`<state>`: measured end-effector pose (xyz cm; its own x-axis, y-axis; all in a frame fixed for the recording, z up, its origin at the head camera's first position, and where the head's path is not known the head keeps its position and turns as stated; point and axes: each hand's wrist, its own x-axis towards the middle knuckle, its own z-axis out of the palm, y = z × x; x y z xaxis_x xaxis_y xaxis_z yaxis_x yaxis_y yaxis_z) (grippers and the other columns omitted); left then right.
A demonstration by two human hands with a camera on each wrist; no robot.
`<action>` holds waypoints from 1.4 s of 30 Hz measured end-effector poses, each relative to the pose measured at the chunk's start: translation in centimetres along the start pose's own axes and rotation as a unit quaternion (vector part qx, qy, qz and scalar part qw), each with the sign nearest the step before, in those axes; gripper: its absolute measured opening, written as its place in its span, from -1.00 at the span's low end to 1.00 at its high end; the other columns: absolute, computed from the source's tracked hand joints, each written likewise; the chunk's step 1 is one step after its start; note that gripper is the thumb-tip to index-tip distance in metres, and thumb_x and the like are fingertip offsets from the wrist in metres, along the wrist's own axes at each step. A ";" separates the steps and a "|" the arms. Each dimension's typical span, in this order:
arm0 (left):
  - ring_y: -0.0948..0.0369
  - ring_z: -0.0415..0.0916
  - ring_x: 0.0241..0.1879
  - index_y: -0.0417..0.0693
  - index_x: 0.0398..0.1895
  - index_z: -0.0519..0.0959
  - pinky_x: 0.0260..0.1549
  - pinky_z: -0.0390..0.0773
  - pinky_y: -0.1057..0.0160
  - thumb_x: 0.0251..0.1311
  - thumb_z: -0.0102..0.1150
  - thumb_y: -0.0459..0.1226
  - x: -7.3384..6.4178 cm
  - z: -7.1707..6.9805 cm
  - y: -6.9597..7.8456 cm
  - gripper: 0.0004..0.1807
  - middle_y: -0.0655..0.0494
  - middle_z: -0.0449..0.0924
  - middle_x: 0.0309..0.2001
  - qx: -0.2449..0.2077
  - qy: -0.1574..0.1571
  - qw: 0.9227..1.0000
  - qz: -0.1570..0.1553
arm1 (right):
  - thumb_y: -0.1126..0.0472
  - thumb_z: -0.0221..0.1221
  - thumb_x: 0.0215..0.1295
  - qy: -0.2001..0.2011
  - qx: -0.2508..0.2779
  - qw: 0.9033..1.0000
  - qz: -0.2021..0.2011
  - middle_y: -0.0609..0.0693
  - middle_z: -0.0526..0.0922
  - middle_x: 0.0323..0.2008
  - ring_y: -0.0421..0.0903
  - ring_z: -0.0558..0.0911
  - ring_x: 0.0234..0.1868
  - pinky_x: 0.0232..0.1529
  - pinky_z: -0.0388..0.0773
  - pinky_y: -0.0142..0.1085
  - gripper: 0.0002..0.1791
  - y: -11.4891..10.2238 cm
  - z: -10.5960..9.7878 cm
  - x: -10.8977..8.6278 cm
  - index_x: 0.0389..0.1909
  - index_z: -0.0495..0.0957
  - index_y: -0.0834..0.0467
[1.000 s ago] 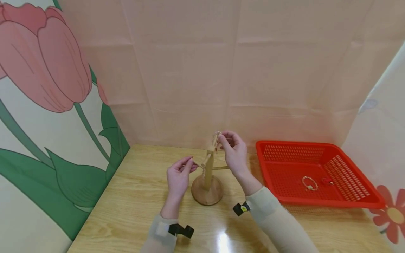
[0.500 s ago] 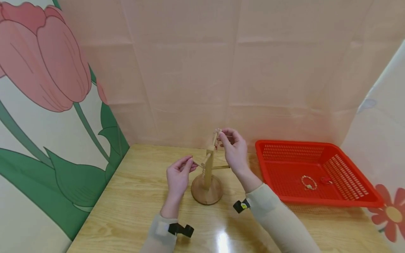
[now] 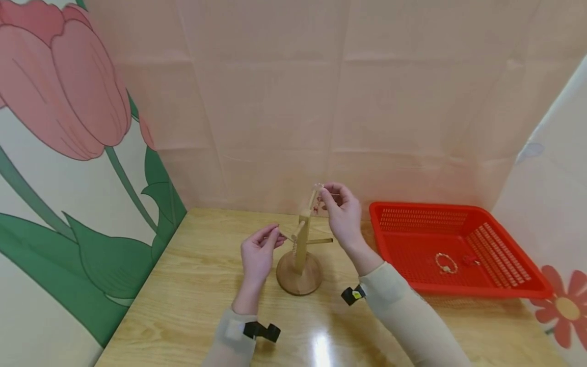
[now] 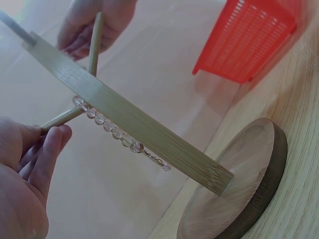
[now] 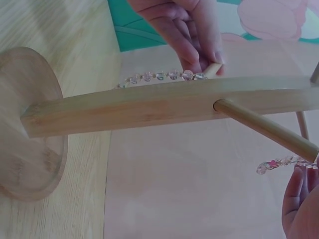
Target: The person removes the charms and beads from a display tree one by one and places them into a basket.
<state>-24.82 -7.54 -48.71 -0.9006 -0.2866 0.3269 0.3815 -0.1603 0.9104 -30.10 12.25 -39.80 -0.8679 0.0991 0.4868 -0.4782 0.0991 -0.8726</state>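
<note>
A wooden jewelry stand with a flat post (image 3: 301,250) and round base (image 3: 299,285) stands upright on the table. My left hand (image 3: 259,252) pinches the end of its left peg (image 4: 65,118). From that peg hangs a bracelet of clear beads (image 4: 107,127), lying along the post. At the upper peg (image 3: 313,199), my right hand (image 3: 344,214) pinches a pinkish beaded bracelet (image 5: 281,163), whose loop overlaps the peg's tip in the head view. Another peg (image 3: 321,241) sticks out to the right, with nothing on it.
A red plastic basket (image 3: 454,292) stands on the right of the wooden table (image 3: 183,306). Inside lie a beaded bracelet (image 3: 446,263) and a small red item (image 3: 471,260). A pinkish cloth backdrop (image 3: 275,102) rises just behind the stand.
My right hand has moved slightly up and to the right with the pinkish bracelet, at the upper peg's tip. My left hand keeps its pinch on the left peg.
</note>
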 end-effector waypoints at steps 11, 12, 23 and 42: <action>0.15 0.81 -0.30 -0.45 -0.01 0.73 -0.20 0.88 0.19 0.45 0.33 -0.44 0.1 -0.1 0.1 -0.81 -0.48 0.73 -0.20 -0.005 -0.004 1.000 0.002 | 0.20 0.31 0.56 0.004 -0.009 1.000 0.012 0.27 0.73 -0.12 -0.12 0.70 -0.21 -0.21 0.80 -0.40 -0.74 -0.4 -1.5 0.2 0.03 0.65 0.34; 0.16 0.81 -0.30 -0.46 -0.01 0.73 -0.20 0.88 0.20 0.45 0.33 -0.44 0.1 0.0 0.1 -0.81 -0.52 0.71 -0.18 -0.008 -0.004 1.000 0.001 | 0.20 0.30 0.57 0.004 -0.012 1.000 0.012 0.27 0.73 -0.12 -0.13 0.70 -0.22 -0.21 0.80 -0.39 -0.74 -0.3 -1.7 0.2 0.03 0.64 0.34; 0.15 0.82 -0.30 -0.46 -0.01 0.73 -0.20 0.88 0.19 0.45 0.29 -0.50 0.1 -0.1 0.4 -0.83 -0.49 0.72 -0.20 -0.005 -0.003 1.000 -0.004 | 0.26 0.27 0.58 0.007 -0.048 0.999 0.023 0.33 0.72 -0.06 -0.04 0.70 -0.16 -0.18 0.80 -0.41 -0.74 -1.3 -3.0 0.0 0.07 0.62 0.40; 0.18 0.81 -0.31 -0.46 -0.02 0.73 -0.19 0.88 0.17 0.44 0.33 -0.45 0.1 0.0 0.2 -0.81 -0.41 0.75 -0.21 -0.004 -0.001 1.000 -0.001 | -0.01 0.30 0.56 0.031 -0.119 0.990 0.075 0.02 0.71 -0.11 -0.09 0.62 -0.16 -0.25 0.67 -0.51 -0.63 1.4 -10.9 -0.5 0.12 0.65 0.19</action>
<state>-24.86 -7.57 -48.48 -0.9022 -0.2839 0.3248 0.3805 -0.1687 0.9093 -28.90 23.14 -40.83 -0.9130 0.1907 0.3607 -0.2934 0.3075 -0.9052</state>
